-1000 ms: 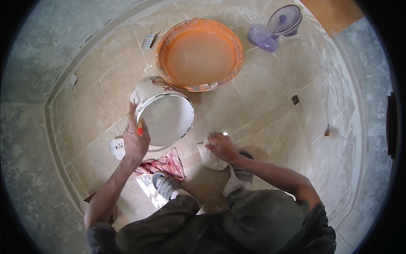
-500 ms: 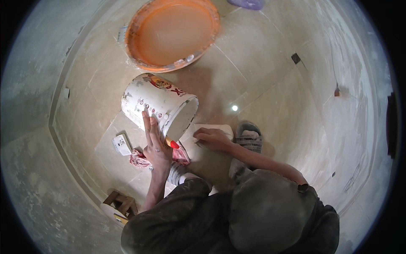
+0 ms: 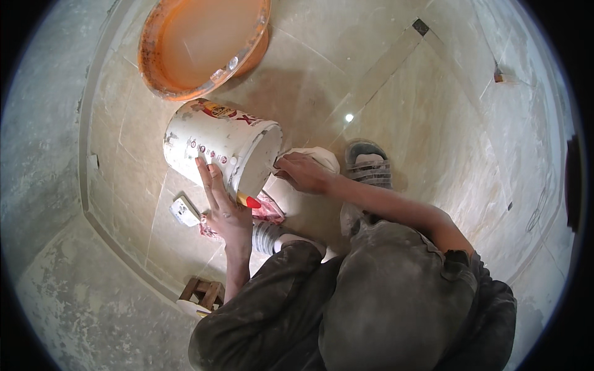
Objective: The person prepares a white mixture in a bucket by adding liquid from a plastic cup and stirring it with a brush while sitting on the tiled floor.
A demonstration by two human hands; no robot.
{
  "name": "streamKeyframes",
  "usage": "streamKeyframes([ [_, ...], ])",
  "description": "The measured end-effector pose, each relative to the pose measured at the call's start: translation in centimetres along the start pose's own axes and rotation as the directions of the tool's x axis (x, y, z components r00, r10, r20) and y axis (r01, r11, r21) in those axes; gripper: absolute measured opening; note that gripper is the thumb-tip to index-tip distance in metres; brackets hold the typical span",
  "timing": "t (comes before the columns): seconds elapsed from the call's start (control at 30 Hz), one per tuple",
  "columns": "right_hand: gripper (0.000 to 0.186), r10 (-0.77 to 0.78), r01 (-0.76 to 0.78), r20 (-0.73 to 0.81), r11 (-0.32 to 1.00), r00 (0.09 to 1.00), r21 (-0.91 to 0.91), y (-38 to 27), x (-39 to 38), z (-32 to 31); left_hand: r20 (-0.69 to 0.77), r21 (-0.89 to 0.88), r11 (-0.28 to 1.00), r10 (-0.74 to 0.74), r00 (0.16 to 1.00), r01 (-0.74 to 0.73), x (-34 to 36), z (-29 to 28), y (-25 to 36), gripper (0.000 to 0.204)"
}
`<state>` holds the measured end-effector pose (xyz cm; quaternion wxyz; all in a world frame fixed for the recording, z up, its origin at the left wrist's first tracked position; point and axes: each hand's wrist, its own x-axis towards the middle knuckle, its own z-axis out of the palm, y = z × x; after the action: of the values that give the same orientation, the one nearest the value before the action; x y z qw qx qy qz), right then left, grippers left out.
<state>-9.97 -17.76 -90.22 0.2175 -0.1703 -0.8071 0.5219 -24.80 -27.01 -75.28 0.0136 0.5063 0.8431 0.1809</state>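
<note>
A white, stained bucket (image 3: 210,133) lies tipped, its mouth toward the right. My left hand (image 3: 219,198) grips its side, two fingers stretched along it, with a yellow, red-tipped handle (image 3: 250,201) beside the palm; the handle's other end is hidden. My right hand (image 3: 300,171) is closed on a pale, crumpled bag (image 3: 318,157) at the bucket's lower rim. Under the bucket lies a red crumpled wrapper (image 3: 269,210), with a small white packet (image 3: 184,211) to its left.
An orange tub (image 3: 250,59) of murky liquid stands beyond the bucket. My sandalled feet (image 3: 365,164) are on the tiled floor. A small wooden stool (image 3: 210,294) is at lower left. A brush (image 3: 500,76) lies near the right wall (image 3: 544,123).
My left hand has tipped the bucket further, its mouth turning rightward and its printed side coming up. My right hand has moved toward the bucket's rim. The view has shifted.
</note>
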Motion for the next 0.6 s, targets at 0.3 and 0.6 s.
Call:
streamKeyframes([
  [0.3, 0.029, -0.013, 0.017, 0.078, 0.999, 0.997, -0.049, -0.2, 0.4, 1.4, -0.051, 0.088, 0.991, 0.106, 0.993, -0.101, 0.0, 0.7, 0.1, 0.070],
  [0.6, 0.043, 0.070, -0.060, 0.102, 0.993, 0.992, -0.098, 0.2, 1.0, 1.7, -0.024, 0.086, 0.992, 0.097, 0.995, -0.095, -0.1, 0.4, 0.1, 0.073],
])
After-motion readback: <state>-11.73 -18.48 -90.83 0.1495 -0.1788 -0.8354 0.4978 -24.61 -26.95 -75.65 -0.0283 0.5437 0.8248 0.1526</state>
